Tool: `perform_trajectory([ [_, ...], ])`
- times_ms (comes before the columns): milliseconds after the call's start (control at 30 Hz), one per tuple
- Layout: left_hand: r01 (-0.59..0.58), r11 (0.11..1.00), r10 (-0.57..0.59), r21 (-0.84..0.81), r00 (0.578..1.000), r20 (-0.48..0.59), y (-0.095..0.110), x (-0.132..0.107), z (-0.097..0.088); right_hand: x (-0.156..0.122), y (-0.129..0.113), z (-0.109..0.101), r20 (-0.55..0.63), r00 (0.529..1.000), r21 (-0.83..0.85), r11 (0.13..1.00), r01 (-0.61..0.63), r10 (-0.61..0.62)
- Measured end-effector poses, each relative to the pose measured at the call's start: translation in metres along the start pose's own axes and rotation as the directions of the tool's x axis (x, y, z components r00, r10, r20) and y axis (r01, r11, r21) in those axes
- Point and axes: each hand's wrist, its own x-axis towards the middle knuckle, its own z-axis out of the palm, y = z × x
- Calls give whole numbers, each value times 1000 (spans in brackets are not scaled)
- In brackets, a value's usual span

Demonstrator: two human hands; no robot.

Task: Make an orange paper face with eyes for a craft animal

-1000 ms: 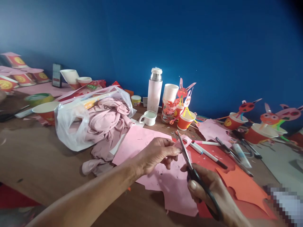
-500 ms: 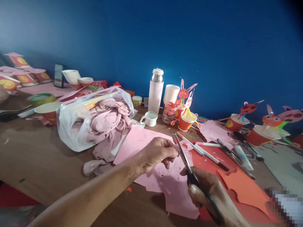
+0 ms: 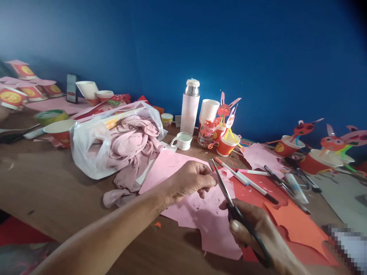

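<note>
Scissors (image 3: 234, 210) are gripped by right hand (image 3: 254, 223); left hand (image 3: 192, 181) pinches pink paper (image 3: 228, 173). Cutting appears underway; next snip likely needs steadiness.

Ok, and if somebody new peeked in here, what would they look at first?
Probably the hands in the middle: the right hand holds black-handled scissors at a small pink paper piece pinched in the left hand. Next might come the funny long-eared figures in red paper cups, right of the middle and at the far right, in front of the big blue wall.
</note>
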Motion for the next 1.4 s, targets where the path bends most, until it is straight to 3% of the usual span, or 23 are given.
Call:
perform_trajectory([
  [333, -23, 996, 16, 84, 996, 90, -2, 0, -10, 1, 5, -1, 24, 1000, 7, 1000, 2, -3],
  [633, -24, 989, 7, 147, 994, 113, 1, -1, -13, 2, -4, 1, 57, 998, -44, 999, -6, 9],
  [833, -6, 997, -2, 73, 994, 105, 1, 0, -9, 2, -4, 2, 39, 999, -8, 1000, -2, 2],
  [1033, 35, 999, -35, -16, 999, 25, -4, 1, 0, 2, 2, 1, 16, 998, 39, 997, 61, -62],
  [1167, 1, 997, -3, -82, 1000, -22, -6, 3, 3, 3, 3, 0, 7, 998, 39, 997, 63, -63],
  [1400, -8, 994, 7, -108, 1000, -6, -5, 3, 2, 1, -2, 1, 17, 999, 46, 998, 31, -32],
])
